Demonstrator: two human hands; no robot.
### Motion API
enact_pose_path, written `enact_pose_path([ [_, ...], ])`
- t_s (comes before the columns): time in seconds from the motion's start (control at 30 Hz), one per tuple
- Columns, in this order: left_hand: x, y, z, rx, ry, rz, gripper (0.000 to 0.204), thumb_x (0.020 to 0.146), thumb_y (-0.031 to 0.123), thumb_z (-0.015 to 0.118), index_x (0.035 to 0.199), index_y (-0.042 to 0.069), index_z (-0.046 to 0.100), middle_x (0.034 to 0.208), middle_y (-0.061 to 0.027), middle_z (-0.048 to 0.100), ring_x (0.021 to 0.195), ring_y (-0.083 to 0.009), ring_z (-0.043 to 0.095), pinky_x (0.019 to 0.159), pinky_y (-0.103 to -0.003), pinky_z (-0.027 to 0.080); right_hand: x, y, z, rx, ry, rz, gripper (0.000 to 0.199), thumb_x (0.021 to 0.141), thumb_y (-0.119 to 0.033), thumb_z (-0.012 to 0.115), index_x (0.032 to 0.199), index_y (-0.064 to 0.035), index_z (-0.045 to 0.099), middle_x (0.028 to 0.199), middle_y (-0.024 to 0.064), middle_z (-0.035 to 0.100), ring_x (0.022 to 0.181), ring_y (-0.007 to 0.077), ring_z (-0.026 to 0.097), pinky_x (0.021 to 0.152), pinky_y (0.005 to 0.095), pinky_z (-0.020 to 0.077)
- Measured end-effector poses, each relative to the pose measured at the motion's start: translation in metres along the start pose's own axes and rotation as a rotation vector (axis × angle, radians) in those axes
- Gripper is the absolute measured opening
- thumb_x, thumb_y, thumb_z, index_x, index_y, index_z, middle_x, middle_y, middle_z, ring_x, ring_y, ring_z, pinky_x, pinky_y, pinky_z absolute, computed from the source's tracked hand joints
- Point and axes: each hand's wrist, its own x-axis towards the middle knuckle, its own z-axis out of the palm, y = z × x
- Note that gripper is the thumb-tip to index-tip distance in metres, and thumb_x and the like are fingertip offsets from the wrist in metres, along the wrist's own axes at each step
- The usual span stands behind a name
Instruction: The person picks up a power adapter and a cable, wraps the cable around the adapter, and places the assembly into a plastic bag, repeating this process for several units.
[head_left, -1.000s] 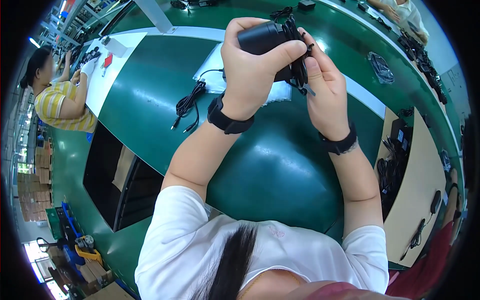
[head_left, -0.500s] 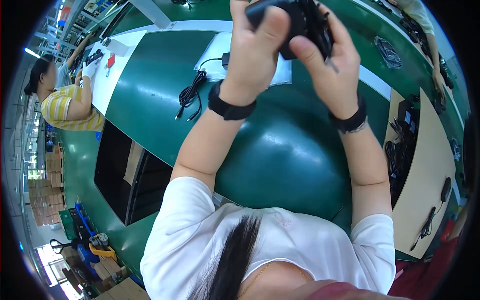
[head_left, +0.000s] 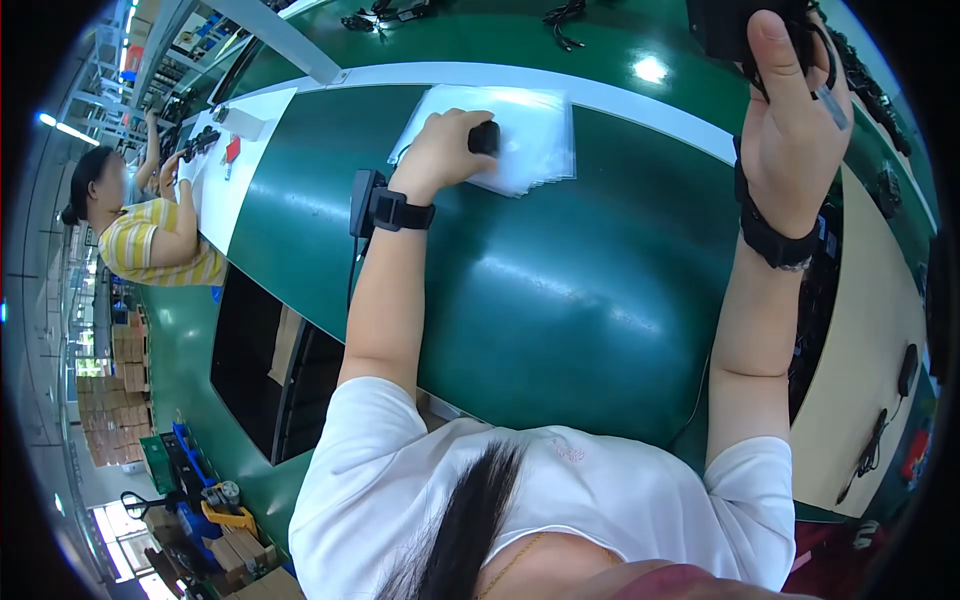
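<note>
My left hand point(head_left: 440, 150) is curled around a small black block point(head_left: 484, 138), its exact kind unclear, just over a stack of clear plastic bags point(head_left: 540, 140). Beside my left wrist is a black power adapter point(head_left: 364, 203) with a thin cord running down from it; my forearm hides part of the cord. Raised at the upper right, my right hand point(head_left: 795, 130) grips a black box-shaped power adapter point(head_left: 725, 28) with its looped cable. The picture's edge cuts off part of that adapter. Both wrists wear black bands.
Green table point(head_left: 560, 290); at its right, a cardboard box point(head_left: 860, 330) containing black items, with a corded adapter point(head_left: 907, 370) on its flap. Coiled black cables point(head_left: 566, 22) lie beyond the white rail point(head_left: 480, 72). A person in a yellow striped top point(head_left: 150, 240) works at the far left.
My hands, together around the black adapter before, have parted. The left moved down and left to the bags and closed on a black block; the right carried the adapter rightward. The cable bundle has left its place.
</note>
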Motion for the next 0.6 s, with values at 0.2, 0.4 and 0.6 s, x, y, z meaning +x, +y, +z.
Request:
enact_pose_path([
  [0.2,0.0,-0.023,-0.012,-0.126,0.317,-0.169,0.039,0.065,0.024,0.07,0.097,0.003,0.064,0.086,-0.0179,0.063,0.081,-0.0335,0.06,0.073,-0.037,0.048,0.001,0.007,-0.013,0.403,-0.082,0.016,0.038,0.084,-0.018,0.062,0.112,0.0043,0.048,0.1,0.0075,0.058,0.088,0.0125,0.056,0.078,0.0231,0.0442],
  [0.4,0.021,-0.025,0.018,0.362,0.357,-0.123,0.045,0.065,0.029,0.071,0.103,0.007,0.061,0.1,-0.0157,0.06,0.096,-0.033,0.053,0.084,-0.042,0.041,-0.001,-0.013,0.009,-0.765,0.146,-0.117,0.037,0.083,-0.016,0.062,0.112,0.0046,0.049,0.1,0.0085,0.059,0.087,0.0139,0.057,0.078,0.0243,0.0454],
  [0.6,0.008,0.016,0.033,0.153,0.263,0.202,0.052,0.065,0.035,0.074,0.1,-0.001,0.06,0.101,-0.0191,0.059,0.096,-0.036,0.053,0.085,-0.041,0.042,0.007,0.009,-0.013,-1.116,0.009,-0.352,0.041,0.067,-0.024,0.073,0.101,-0.0052,0.06,0.084,0.0113,0.062,0.076,0.0167,0.06,0.068,0.0283,0.0476],
])
